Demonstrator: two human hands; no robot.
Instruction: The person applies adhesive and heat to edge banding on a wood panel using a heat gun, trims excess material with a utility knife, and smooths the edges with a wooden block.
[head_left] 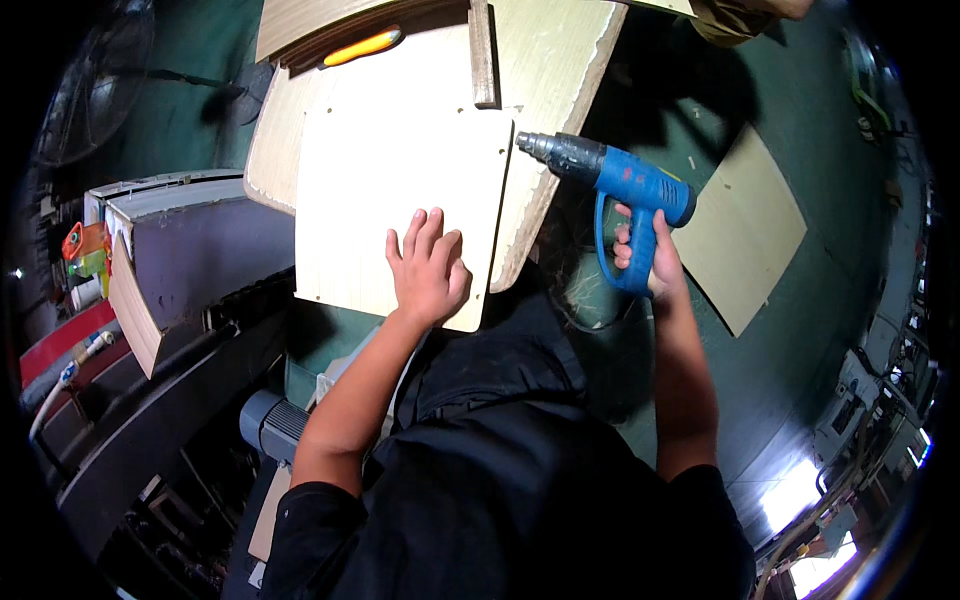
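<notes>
A blue heat gun [640, 185] is gripped by its handle in my right hand [655, 250]. Its stepped metal nozzle points left, close to the right edge of a pale wooden panel [365, 200]. Small holes show near the panel's corners and edges. My left hand [430, 270] rests flat on the panel's lower right part, fingers spread, holding nothing. Under the panel lies a larger wooden board [555, 60] with a rough, pale edge. A yellow-handled tool [362, 47] lies beyond the panel, beside a narrow wooden strip [482, 55].
A loose wooden sheet [745, 230] lies on the green floor at the right. To the left stand a grey-purple cabinet-like box [215, 240] and a dark machine frame [170, 400]. A motor [272, 425] sits near my left elbow. A large fan [100, 80] is at the far left.
</notes>
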